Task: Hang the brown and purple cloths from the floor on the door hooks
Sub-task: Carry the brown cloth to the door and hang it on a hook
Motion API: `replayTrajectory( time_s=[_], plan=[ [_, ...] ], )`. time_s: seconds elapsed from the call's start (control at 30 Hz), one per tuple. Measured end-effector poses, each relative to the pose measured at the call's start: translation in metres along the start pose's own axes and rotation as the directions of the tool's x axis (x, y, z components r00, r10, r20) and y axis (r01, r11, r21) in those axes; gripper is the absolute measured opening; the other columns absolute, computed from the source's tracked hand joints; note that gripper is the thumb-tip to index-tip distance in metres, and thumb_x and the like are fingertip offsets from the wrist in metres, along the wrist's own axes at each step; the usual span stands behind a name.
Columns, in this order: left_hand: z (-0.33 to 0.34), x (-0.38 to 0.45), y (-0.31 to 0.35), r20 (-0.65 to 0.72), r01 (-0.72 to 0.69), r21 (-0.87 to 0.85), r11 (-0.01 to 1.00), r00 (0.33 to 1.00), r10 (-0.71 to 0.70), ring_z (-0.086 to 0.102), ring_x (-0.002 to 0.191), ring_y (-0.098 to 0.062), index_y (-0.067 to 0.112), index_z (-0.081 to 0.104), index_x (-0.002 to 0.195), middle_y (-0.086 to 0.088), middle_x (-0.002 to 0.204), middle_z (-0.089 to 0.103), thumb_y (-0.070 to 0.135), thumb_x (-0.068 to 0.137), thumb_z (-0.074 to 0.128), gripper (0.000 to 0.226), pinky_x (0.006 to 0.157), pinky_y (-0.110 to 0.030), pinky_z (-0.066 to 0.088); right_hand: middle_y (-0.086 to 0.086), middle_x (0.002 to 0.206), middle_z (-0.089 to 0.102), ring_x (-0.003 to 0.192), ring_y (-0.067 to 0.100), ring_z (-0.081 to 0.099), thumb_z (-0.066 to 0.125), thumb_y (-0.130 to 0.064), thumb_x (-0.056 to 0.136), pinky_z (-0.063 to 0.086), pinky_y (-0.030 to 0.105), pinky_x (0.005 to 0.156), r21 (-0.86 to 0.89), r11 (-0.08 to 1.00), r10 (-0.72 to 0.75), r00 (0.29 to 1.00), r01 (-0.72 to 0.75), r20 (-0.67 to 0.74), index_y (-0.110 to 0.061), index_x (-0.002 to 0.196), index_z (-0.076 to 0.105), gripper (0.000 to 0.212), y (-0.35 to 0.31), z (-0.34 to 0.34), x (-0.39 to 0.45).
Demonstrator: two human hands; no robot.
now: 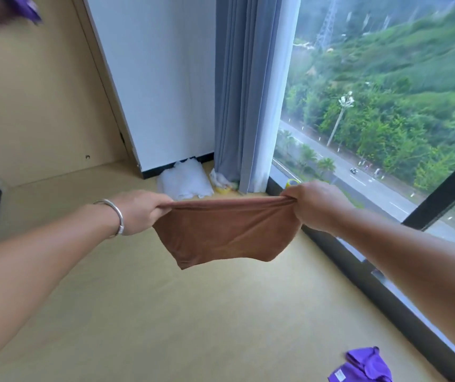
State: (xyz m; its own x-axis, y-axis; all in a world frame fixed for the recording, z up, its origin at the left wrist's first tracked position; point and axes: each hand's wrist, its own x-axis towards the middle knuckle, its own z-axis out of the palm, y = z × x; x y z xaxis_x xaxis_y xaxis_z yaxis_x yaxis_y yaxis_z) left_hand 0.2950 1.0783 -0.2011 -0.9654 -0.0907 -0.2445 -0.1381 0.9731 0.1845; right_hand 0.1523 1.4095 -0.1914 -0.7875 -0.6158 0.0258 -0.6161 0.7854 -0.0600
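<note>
My left hand (141, 210) and right hand (313, 204) each grip the brown cloth (226, 230) by its top edge, stretched above the floor (165, 312). The purple cloth (364, 366) lies by the window (386, 106). I should keep the edge taut for hooking.

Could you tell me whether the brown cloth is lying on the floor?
No, both hands hold the brown cloth stretched in the air.

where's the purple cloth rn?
In the head view, one purple cloth lies crumpled on the floor at bottom right, near the window frame, below the right forearm. A blurred purple piece also shows at top left.
</note>
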Motion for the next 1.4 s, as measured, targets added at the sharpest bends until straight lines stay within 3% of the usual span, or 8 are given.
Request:
replayTrajectory(
  time_s=[0.27, 0.4, 0.53, 0.67, 0.8, 0.97, 1.27, 1.4],
  plan=[
    [-0.165, -0.066, 0.016, -0.200, 0.071, 0.008, 0.997, 0.978, -0.068, 0.059, 0.085, -0.019, 0.028, 0.058, 0.088, 0.007, 0.085, 0.063, 0.035, 0.102, 0.033, 0.029, 0.084, -0.043, 0.049, 0.002, 0.079, 0.062, 0.078, 0.027, 0.058, 0.041, -0.007, 0.077, 0.045, 0.030, 0.063, -0.001, 0.999, -0.040, 0.969, 0.041, -0.245, -0.028, 0.091, 0.065, 0.035, -0.029, -0.167, 0.002],
    [-0.226, -0.109, 0.023, -0.267, 0.120, 0.107, 0.987, 0.960, -0.087, 0.060, 0.086, -0.019, 0.027, 0.059, 0.093, 0.006, 0.087, 0.064, 0.035, 0.101, 0.034, 0.028, 0.084, -0.042, 0.049, -0.004, 0.065, 0.052, 0.066, 0.022, 0.051, 0.048, -0.004, 0.081, 0.034, 0.026, 0.057, -0.018, 0.994, -0.105, 0.943, 0.105, -0.316, -0.024, 0.086, 0.067, 0.027, -0.046, -0.231, -0.010],
    [-0.274, -0.157, 0.026, -0.347, 0.177, 0.150, 0.973, 0.931, -0.116, 0.059, 0.085, -0.019, 0.022, 0.058, 0.091, 0.004, 0.085, 0.063, 0.034, 0.102, 0.034, 0.029, 0.084, -0.039, 0.048, -0.003, 0.065, 0.051, 0.064, 0.023, 0.053, 0.044, -0.013, 0.092, 0.037, 0.028, 0.055, -0.069, 0.985, -0.172, 0.928, 0.158, -0.330, -0.021, 0.087, 0.063, 0.022, -0.069, -0.284, -0.016],
    [-0.308, -0.198, 0.021, -0.394, 0.235, 0.192, 0.953, 0.908, -0.144, 0.057, 0.083, -0.017, 0.025, 0.056, 0.091, 0.007, 0.086, 0.062, 0.035, 0.102, 0.033, 0.028, 0.080, -0.035, 0.046, -0.008, 0.065, 0.044, 0.066, 0.022, 0.051, 0.043, -0.008, 0.086, 0.032, 0.026, 0.048, -0.231, 0.956, -0.250, 0.919, 0.183, -0.305, -0.026, 0.086, 0.054, 0.021, -0.103, -0.322, -0.019],
    [-0.327, -0.231, -0.002, -0.445, 0.291, 0.207, 0.934, 0.878, -0.175, 0.059, 0.082, -0.013, 0.030, 0.058, 0.090, 0.011, 0.086, 0.064, 0.038, 0.101, 0.033, 0.028, 0.078, -0.034, 0.049, -0.006, 0.068, 0.043, 0.067, 0.024, 0.051, 0.042, -0.007, 0.086, 0.033, 0.027, 0.051, -0.328, 0.925, -0.299, 0.902, 0.194, -0.312, -0.025, 0.083, 0.047, 0.018, -0.140, -0.347, -0.017],
    [-0.337, -0.264, -0.035, -0.474, 0.377, 0.196, 0.905, 0.845, -0.249, 0.059, 0.078, -0.008, 0.039, 0.057, 0.086, 0.016, 0.084, 0.064, 0.041, 0.100, 0.033, 0.028, 0.078, -0.034, 0.050, 0.003, 0.088, 0.061, 0.079, 0.028, 0.062, 0.044, -0.006, 0.087, 0.041, 0.030, 0.060, -0.371, 0.902, -0.353, 0.873, 0.222, -0.336, -0.021, 0.094, 0.055, 0.020, -0.183, -0.359, -0.004],
    [-0.337, -0.285, -0.081, -0.504, 0.454, 0.218, 0.864, 0.810, -0.299, 0.059, 0.083, -0.010, 0.038, 0.058, 0.093, 0.014, 0.090, 0.065, 0.040, 0.102, 0.027, 0.032, 0.080, -0.032, 0.049, -0.003, 0.075, 0.049, 0.077, 0.027, 0.058, 0.042, -0.002, 0.085, 0.038, 0.031, 0.060, -0.414, 0.874, -0.413, 0.837, 0.254, -0.359, -0.020, 0.104, 0.057, 0.030, -0.238, -0.354, 0.035],
    [-0.336, -0.274, -0.105, -0.526, 0.466, 0.181, 0.866, 0.790, -0.315, 0.060, 0.079, -0.009, 0.040, 0.053, 0.083, 0.015, 0.083, 0.064, 0.038, 0.102, 0.027, 0.033, 0.076, -0.030, 0.051, 0.002, 0.091, 0.061, 0.085, 0.028, 0.062, 0.042, -0.003, 0.085, 0.039, 0.032, 0.062, -0.422, 0.863, -0.438, 0.825, 0.277, -0.356, -0.020, 0.106, 0.056, 0.031, -0.255, -0.346, 0.064]
  ],
)
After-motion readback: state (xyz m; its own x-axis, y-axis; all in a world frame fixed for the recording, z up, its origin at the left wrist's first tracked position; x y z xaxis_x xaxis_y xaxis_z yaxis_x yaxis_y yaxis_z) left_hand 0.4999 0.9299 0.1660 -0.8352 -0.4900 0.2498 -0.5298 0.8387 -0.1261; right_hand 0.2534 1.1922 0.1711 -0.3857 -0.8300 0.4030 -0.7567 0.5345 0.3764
